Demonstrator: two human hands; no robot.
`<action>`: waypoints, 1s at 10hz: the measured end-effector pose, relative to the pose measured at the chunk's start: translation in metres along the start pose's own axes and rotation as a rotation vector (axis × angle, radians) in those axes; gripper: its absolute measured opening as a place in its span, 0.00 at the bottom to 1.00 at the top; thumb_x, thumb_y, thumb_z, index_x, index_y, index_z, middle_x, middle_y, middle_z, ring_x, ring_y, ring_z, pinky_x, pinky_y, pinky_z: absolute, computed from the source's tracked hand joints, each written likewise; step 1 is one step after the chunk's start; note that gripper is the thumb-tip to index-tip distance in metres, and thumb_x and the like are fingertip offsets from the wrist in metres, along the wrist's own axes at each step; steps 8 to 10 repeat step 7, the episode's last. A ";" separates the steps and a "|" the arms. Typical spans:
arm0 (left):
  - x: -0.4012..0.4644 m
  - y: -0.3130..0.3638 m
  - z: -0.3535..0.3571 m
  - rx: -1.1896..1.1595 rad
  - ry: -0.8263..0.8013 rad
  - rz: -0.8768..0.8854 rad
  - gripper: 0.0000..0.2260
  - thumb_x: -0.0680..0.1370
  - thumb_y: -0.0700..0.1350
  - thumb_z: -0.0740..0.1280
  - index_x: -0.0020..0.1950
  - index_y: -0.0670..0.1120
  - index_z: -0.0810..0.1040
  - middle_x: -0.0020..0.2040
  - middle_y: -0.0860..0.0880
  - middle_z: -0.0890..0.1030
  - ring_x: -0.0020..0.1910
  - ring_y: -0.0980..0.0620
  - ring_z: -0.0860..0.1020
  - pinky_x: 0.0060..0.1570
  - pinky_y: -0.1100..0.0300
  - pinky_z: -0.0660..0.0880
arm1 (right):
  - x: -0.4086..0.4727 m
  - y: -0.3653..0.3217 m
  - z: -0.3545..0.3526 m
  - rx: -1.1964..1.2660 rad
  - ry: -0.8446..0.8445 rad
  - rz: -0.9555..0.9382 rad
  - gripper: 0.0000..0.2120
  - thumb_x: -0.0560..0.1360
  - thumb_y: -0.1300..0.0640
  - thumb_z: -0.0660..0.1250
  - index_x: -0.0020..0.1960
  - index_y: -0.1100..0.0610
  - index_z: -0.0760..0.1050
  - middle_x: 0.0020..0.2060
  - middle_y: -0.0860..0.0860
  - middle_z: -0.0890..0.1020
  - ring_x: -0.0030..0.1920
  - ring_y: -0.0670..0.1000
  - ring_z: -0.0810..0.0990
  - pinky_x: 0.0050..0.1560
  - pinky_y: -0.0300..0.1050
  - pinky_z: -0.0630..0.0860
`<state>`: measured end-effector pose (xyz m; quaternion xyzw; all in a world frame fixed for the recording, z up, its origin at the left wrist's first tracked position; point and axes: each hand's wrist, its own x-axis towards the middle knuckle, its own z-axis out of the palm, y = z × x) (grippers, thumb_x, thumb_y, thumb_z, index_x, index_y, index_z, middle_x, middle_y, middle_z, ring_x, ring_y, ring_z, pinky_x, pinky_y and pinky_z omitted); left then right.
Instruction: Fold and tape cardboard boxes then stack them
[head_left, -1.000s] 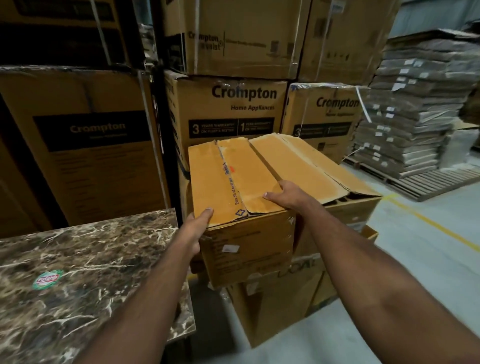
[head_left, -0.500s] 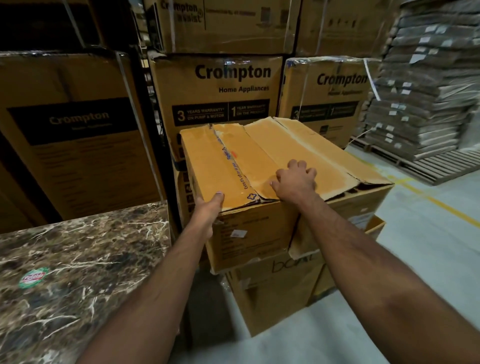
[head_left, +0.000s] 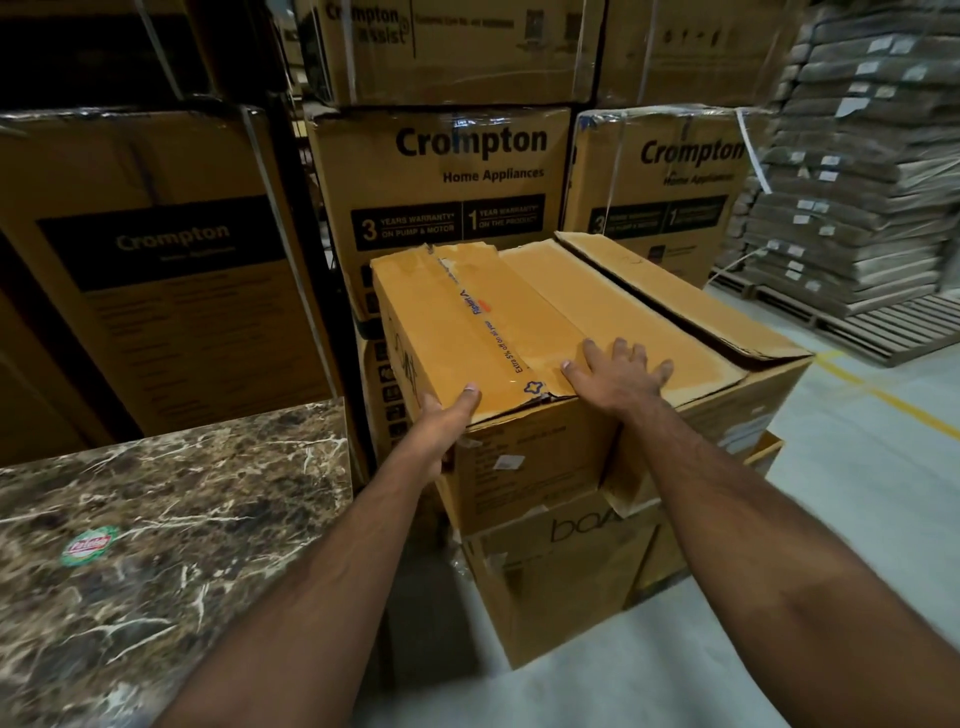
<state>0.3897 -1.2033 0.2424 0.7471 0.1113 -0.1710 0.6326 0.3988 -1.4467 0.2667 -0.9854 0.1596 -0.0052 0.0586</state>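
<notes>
Resting on top of a lower brown carton printed "boa…" (head_left: 561, 577), the plain tan cardboard box with a strip of printed clear tape along its top (head_left: 524, 332) sits at the head of a short stack on the pale grey warehouse floor (head_left: 857, 519). Its top flaps are folded down — the near corner of the taped flap is torn and lifts slightly.

Left hand (head_left: 441, 431): wrapped round the box's near left corner, thumb hooked over the top edge, fingers hidden behind the side wall (so how they lie cannot be told). Right hand (head_left: 618, 376): laid palm-down on the top flap just right of the tape, fingers spread and straight, pressing flat on the cardboard.

A second tan box (head_left: 727, 374) stands touching the first on its right side, its flaps also down.

Behind the stack — large brown "Crompton Home Appliances" cartons (head_left: 441, 192), stacked high and strapped. To the left, a dark brown marble-patterned tabletop (head_left: 171, 535) with a small green-and-red oval sticker (head_left: 90, 545). Far right, a wooden pallet (head_left: 878, 327) bearing a tall pile of flat grey cardboard sheets (head_left: 857, 171). A yellow painted line (head_left: 904, 410) crosses the floor.
</notes>
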 end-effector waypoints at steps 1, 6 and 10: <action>-0.009 -0.007 -0.011 -0.012 -0.016 0.015 0.44 0.76 0.68 0.64 0.82 0.55 0.42 0.82 0.46 0.55 0.78 0.39 0.57 0.75 0.38 0.55 | -0.011 -0.003 0.002 0.004 0.018 -0.022 0.37 0.79 0.28 0.43 0.82 0.46 0.50 0.81 0.58 0.52 0.80 0.62 0.50 0.74 0.75 0.45; -0.057 0.003 -0.022 0.047 0.023 0.159 0.35 0.82 0.61 0.61 0.82 0.46 0.52 0.79 0.46 0.62 0.76 0.42 0.63 0.71 0.48 0.63 | -0.058 -0.042 -0.012 0.198 0.420 -0.228 0.31 0.82 0.36 0.51 0.79 0.53 0.61 0.77 0.60 0.63 0.78 0.59 0.59 0.74 0.72 0.51; -0.075 -0.001 -0.033 0.083 0.068 0.179 0.34 0.82 0.59 0.61 0.82 0.45 0.53 0.79 0.46 0.63 0.75 0.43 0.64 0.69 0.51 0.65 | -0.067 -0.062 -0.011 0.237 0.457 -0.288 0.30 0.82 0.37 0.53 0.77 0.54 0.64 0.76 0.60 0.65 0.76 0.60 0.61 0.73 0.72 0.52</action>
